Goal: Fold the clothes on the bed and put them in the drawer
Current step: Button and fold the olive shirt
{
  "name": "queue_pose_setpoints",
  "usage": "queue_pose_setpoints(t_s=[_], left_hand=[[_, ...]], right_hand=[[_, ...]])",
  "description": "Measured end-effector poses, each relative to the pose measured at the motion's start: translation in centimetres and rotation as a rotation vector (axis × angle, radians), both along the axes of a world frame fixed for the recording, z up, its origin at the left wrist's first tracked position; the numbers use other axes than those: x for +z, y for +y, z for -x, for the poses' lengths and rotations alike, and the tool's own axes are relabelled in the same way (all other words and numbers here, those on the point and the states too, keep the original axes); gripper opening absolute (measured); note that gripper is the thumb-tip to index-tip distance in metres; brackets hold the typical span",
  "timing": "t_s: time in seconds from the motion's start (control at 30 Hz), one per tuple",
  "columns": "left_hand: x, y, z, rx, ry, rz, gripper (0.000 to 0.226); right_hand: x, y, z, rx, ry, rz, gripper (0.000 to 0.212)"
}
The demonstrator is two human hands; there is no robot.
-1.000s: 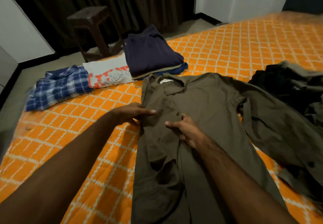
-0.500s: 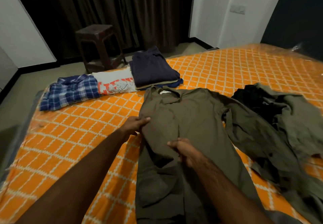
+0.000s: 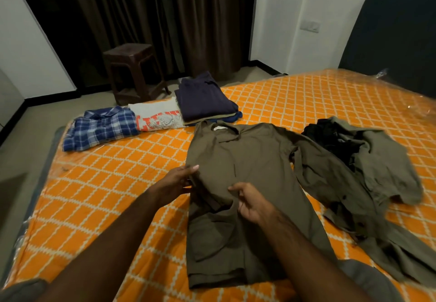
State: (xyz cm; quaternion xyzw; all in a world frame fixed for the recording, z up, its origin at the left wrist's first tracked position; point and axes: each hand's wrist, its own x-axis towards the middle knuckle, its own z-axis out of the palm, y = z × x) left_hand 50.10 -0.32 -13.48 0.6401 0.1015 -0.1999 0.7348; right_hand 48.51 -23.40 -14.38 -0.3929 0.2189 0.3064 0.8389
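Observation:
An olive-brown shirt (image 3: 254,160) lies spread on the orange patterned bed (image 3: 113,188), collar pointing away, with its left side folded inward. My left hand (image 3: 179,180) is at the shirt's left edge, fingers straight and touching the fabric. My right hand (image 3: 250,201) is on the middle of the shirt, its thumb and curled fingers pinching a fold of cloth. The right sleeve (image 3: 330,183) trails out toward a loose heap of clothes. No drawer is in view.
Folded items line the bed's far edge: a blue plaid shirt (image 3: 101,127), a white printed T-shirt (image 3: 158,119) and a navy stack (image 3: 205,100). An unfolded olive and black heap (image 3: 368,158) lies right. A brown stool (image 3: 134,70) stands by the curtains; a dark headboard (image 3: 396,35) rises far right.
My view has lifted, showing more of the room. My left hand drew back from on top of the shirt to its left edge. My right hand slid slightly lower on the shirt.

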Motion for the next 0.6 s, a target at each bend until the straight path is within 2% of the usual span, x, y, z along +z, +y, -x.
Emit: queue_pose_setpoints(t_s=[0.1,0.17,0.23,0.3,0.33,0.4,0.5,0.53,0.6], left_hand=[[0.3,-0.7,1.1,-0.040,-0.053,0.004,0.042],[0.8,-1.3,1.5,0.029,-0.096,-0.050,0.047],[1.4,-1.9,1.5,0.130,-0.100,-0.082,0.042],[2.0,-2.3,1.3,0.198,-0.073,-0.039,0.035],[2.2,-2.4,1.4,0.203,-0.054,-0.005,0.032],[2.4,-2.6,2.1,0.134,-0.017,0.001,0.026],[1.3,-2.5,4.0,-0.059,-0.025,-0.250,0.030],[1.0,-2.5,4.5,-0.066,-0.039,-0.278,0.032],[1.0,-2.7,4.9,0.027,-0.050,-0.202,0.032]], right_hand=[[0.4,0.6,0.5,-0.009,0.009,0.049,0.037],[1.3,0.7,0.5,-0.074,0.005,-0.006,0.040],[2.4,0.4,0.6,-0.104,-0.007,-0.053,0.037],[2.7,-0.1,1.1,0.050,-0.060,0.120,0.036],[2.5,-0.3,1.6,0.170,-0.088,0.308,0.041],[1.3,-0.4,2.8,0.310,-0.112,0.548,0.046],[0.7,-0.1,4.0,0.166,-0.099,0.422,0.018],[0.9,-0.1,4.0,0.125,-0.109,0.352,0.016],[1.6,-0.1,3.7,0.090,-0.122,0.268,0.014]])
